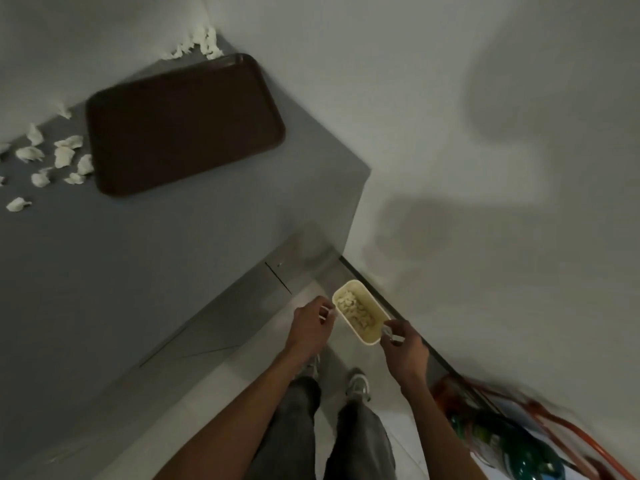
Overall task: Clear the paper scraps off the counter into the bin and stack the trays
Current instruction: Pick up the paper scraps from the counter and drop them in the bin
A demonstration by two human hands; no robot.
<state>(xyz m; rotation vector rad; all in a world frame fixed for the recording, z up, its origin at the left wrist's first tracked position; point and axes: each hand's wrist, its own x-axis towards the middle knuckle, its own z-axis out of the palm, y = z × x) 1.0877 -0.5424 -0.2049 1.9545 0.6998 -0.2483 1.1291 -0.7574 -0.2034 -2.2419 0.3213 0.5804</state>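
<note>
Left hand (311,323): fingers curled round a thin white handle at the bin's left end; grip closed on it, knuckles up.
Right hand (403,344): fingers pinched on the matching white handle at the bin's near right end; grip closed.
Bin (356,332): cream, oblong, open-topped. It sits directly between the two hands, each touching one end, and is angled with its far end toward the wall. It is low, down by the counter base. Cannot tell whether it rests on the floor or hangs from the handles.
Scraps in bin (353,306): pale crumpled bits lie on the bottom, heaped toward the far end.
Counter (138,254): grey top, up and to the left of the hands, well apart from the bin.
Tray (183,123): dark brown, rounded corners, lying flat near the back of the counter, turned at a slant. Only one is in view.
Paper scraps, loose (62,157): a scatter of white pieces on the counter just beside the tray's left edge, some touching it, others trailing toward the frame edge.
Paper scraps, corner (201,46): a small heap against the wall behind the tray's far corner.
Wall (485,98): pale, carrying soft shadows.
Legs and shoes (358,382): grey trousers and light trainers on a pale floor, below the bin.
Lower right (502,438): something orange and green, too blurred to identify.
</note>
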